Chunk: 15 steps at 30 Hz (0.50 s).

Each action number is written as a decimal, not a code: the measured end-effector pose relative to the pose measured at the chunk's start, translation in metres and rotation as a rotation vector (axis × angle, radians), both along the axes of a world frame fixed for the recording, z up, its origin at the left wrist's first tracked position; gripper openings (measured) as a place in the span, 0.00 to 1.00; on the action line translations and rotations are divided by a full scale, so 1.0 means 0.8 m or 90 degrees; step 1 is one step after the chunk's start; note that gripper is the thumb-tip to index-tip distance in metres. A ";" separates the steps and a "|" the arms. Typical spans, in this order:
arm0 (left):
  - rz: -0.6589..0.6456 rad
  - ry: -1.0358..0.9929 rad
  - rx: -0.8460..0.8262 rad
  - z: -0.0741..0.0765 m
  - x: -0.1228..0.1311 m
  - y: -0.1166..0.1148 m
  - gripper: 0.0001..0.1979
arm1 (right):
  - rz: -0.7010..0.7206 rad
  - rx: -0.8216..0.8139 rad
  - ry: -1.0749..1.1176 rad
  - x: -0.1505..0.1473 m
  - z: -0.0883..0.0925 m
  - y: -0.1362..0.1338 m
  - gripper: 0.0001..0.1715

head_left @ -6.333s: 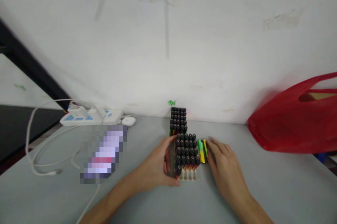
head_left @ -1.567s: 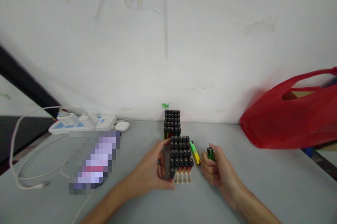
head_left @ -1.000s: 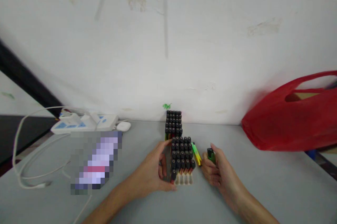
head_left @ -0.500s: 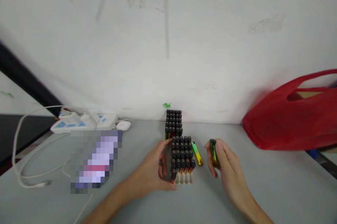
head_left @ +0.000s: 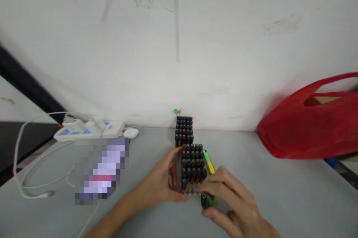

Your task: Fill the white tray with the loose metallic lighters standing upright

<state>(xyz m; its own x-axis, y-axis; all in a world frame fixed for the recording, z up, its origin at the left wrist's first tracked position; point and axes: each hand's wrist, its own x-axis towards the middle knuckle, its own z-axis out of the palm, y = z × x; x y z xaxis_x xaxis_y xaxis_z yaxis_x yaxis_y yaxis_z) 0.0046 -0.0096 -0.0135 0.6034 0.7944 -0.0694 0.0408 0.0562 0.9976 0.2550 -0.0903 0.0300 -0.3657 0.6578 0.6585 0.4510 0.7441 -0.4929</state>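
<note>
A tray [head_left: 192, 192] filled with several black-capped lighters [head_left: 192, 161] stands before me, its nearest row mostly unfilled with pale slots showing. My left hand [head_left: 160, 178] grips the tray's left side, thumb at the near corner. In my right hand [head_left: 232, 202], just right of the tray's near end, is a green lighter [head_left: 208, 200] with its dark end turned toward the left. A green and yellow lighter [head_left: 209, 161] lies along the tray's right side, its lower end hidden by my right hand. Behind stands a second block of black-capped lighters [head_left: 184, 128].
On the left are a white power strip [head_left: 114, 130] with cables, a white plug-like case [head_left: 131, 133] and a pixelated phone-like object [head_left: 104, 169]. A red bag [head_left: 293, 130] stands at the right, against the wall [head_left: 223, 44].
My right hand has moved left and nearer to me, to the tray's near end, and the lighter in it has turned from upright to sideways. My left hand has stayed at the tray.
</note>
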 end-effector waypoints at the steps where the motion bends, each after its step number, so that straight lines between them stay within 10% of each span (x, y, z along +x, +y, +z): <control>1: -0.005 -0.002 -0.005 0.001 0.000 0.000 0.62 | 0.013 0.003 -0.017 -0.002 -0.001 -0.001 0.17; 15: -0.014 -0.067 -0.056 0.013 0.008 -0.003 0.59 | 0.017 0.082 -0.059 -0.014 -0.016 0.004 0.14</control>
